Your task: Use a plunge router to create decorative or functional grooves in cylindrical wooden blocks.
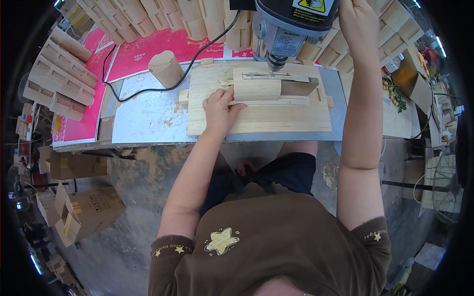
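A pale rounded wooden piece (pixel 264 88) lies lengthwise on a flat wooden board (pixel 256 121), with a long narrow slot on its upper face. At its left end my left hand (pixel 221 109) is closed, thumb on the near side and fingers on the end. A grey-brown block (pixel 299 88) sits against its right part. Just above the slot hangs the chuck (pixel 276 61) of a grey and black bench drill (pixel 286 32). Raised along the drill's right side, my right hand (pixel 358 19) has bent fingers; the top edge cuts them off and hides what they grip.
Many slotted wooden pieces (pixel 61 74) stand and lie along the table's left and back. A short wooden cylinder (pixel 166 69) stands left of the board. A black cable (pixel 197 56) loops across the table (pixel 131 128). Cardboard boxes (pixel 91 209) are on the floor at left.
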Demonstrator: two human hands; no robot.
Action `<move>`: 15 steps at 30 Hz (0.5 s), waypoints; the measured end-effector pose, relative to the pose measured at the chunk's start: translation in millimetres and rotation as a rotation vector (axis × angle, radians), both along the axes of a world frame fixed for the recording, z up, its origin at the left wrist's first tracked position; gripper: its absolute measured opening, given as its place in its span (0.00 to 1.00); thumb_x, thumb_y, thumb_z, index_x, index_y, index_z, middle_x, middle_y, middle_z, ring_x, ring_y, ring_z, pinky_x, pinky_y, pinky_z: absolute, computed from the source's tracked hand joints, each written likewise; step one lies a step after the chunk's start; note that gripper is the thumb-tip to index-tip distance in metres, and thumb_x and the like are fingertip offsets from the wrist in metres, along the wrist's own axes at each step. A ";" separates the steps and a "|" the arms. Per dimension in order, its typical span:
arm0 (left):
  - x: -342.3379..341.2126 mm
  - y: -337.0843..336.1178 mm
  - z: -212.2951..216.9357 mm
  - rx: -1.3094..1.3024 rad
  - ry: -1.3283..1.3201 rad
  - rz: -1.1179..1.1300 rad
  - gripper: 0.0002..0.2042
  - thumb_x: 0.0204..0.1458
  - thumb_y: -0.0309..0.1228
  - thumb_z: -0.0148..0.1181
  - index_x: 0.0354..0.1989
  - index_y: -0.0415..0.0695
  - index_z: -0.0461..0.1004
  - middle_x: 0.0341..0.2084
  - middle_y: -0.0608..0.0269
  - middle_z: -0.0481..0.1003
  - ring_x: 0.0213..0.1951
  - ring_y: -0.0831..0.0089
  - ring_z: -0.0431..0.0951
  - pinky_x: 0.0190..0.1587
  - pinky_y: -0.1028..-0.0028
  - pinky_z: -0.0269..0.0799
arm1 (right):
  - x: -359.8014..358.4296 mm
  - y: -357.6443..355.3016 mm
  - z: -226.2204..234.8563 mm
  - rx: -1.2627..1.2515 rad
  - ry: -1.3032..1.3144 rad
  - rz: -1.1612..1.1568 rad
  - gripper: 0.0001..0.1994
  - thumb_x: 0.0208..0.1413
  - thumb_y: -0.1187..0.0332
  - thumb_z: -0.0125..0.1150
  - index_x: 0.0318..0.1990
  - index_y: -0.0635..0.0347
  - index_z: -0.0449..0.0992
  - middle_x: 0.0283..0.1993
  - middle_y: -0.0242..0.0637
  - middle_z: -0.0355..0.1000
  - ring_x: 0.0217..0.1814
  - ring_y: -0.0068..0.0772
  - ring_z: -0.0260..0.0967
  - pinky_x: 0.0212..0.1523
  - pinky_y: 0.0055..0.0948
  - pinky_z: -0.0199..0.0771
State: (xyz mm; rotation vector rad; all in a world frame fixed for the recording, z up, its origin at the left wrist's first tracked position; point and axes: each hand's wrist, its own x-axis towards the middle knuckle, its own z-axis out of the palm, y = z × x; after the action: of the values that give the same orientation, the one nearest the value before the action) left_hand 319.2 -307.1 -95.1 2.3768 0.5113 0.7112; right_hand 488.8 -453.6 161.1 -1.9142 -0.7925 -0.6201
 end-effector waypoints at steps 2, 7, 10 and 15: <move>3.3 -1.5 -1.5 -0.017 -0.039 -0.014 0.27 0.35 0.36 0.69 0.50 0.50 0.73 0.24 0.69 0.68 0.33 0.69 0.70 0.41 0.66 0.56 | 5.0 -22.6 -11.5 -0.061 -0.135 -0.041 0.15 0.61 0.61 0.48 0.37 0.66 0.74 0.27 0.39 0.71 0.30 0.25 0.67 0.32 0.25 0.66; -1.8 1.1 -0.2 -0.001 -0.019 -0.001 0.27 0.35 0.35 0.70 0.50 0.50 0.73 0.24 0.70 0.68 0.33 0.70 0.70 0.41 0.66 0.55 | -34.4 -54.5 -53.7 -0.231 -0.153 -0.036 0.09 0.57 0.69 0.54 0.40 0.65 0.74 0.29 0.40 0.71 0.29 0.25 0.68 0.31 0.25 0.68; -3.2 0.0 2.4 -0.015 -0.022 0.006 0.27 0.35 0.34 0.70 0.50 0.51 0.73 0.24 0.70 0.68 0.32 0.70 0.69 0.41 0.67 0.55 | -48.7 -54.4 -86.9 -0.033 -0.104 0.090 0.08 0.57 0.71 0.54 0.35 0.67 0.75 0.23 0.40 0.68 0.23 0.27 0.66 0.25 0.25 0.64; 0.4 -0.3 0.1 -0.006 -0.007 0.000 0.27 0.34 0.34 0.70 0.50 0.51 0.73 0.24 0.69 0.68 0.31 0.70 0.69 0.41 0.67 0.56 | -38.7 -53.3 -140.8 0.104 -0.155 0.126 0.07 0.55 0.74 0.53 0.39 0.64 0.76 0.25 0.39 0.70 0.24 0.30 0.66 0.26 0.26 0.64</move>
State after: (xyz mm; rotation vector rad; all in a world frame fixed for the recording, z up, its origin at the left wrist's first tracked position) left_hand 319.7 -307.4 -94.9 2.3681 0.5103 0.7164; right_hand 450.1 -506.8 20.3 -1.7229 -0.9527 -0.7236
